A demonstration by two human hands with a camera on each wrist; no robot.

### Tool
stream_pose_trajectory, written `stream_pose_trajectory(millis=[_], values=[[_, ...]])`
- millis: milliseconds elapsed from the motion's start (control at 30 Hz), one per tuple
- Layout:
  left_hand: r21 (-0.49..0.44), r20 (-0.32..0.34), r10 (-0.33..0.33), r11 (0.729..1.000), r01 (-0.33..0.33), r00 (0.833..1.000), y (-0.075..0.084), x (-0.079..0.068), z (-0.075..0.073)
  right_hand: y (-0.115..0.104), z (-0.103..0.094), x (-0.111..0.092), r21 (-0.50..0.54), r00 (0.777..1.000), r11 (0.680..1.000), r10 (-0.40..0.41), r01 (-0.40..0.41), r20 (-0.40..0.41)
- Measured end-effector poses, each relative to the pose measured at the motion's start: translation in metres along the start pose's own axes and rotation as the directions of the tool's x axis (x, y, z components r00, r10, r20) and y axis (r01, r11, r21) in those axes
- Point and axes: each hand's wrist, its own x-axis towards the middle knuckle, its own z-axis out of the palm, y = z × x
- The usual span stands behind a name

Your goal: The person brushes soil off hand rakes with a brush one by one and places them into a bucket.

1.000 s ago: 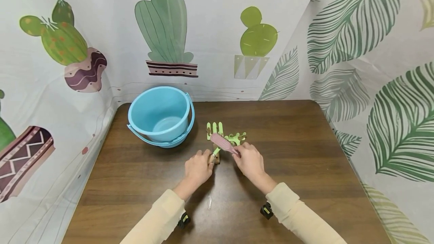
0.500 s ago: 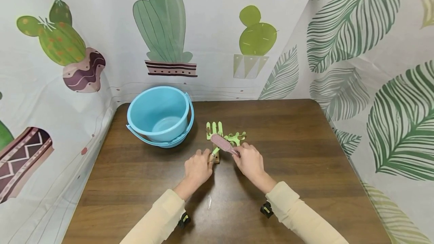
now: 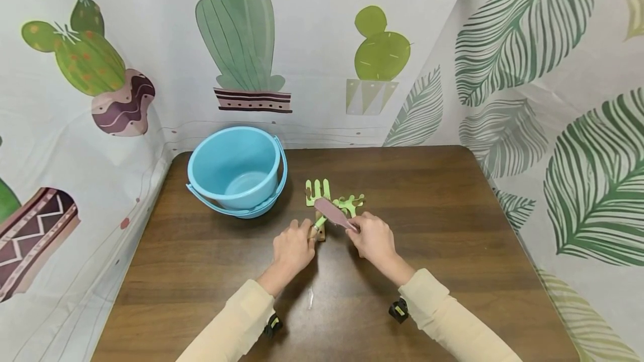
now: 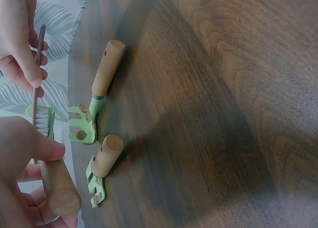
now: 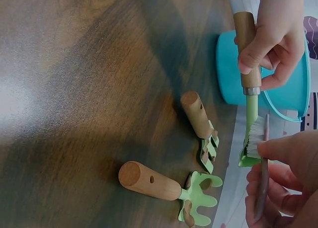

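Note:
My left hand (image 3: 293, 247) grips the wooden handle of a green hand trowel (image 5: 252, 106), its blade mostly hidden behind the brush. In my right hand (image 3: 376, 239) is a pink scrubbing brush (image 3: 332, 212), pinched by its handle. Its white bristles (image 5: 256, 133) lie against the trowel's green end in the right wrist view. Just beyond the hands, two green garden forks with wooden handles lie on the table. One fork (image 3: 317, 190) points its tines to the back; the other fork (image 5: 203, 195) lies to its right. Brown patches mark both forks.
A light blue bucket (image 3: 235, 167) stands at the back left, its handle lowered against the side. The brown wooden table (image 3: 427, 200) meets a cactus-and-leaf printed cloth (image 3: 312, 38) behind. A small clear strip (image 3: 310, 298) lies near the front.
The right hand has shifted slightly to the right, and the brush has tilted a little in its grip. The left hand keeps the trowel in nearly the same place.

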Motion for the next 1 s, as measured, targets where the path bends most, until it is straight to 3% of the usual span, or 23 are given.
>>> stream_pose_trajectory(millis=[1000], values=[[-0.007, -0.022, -0.019, 1.000, 0.019, 1.000, -0.003, 0.004, 0.002, 0.011, -0.009, -0.009, 0.037, 0.998, 0.999, 0.037, -0.039, 0.041]])
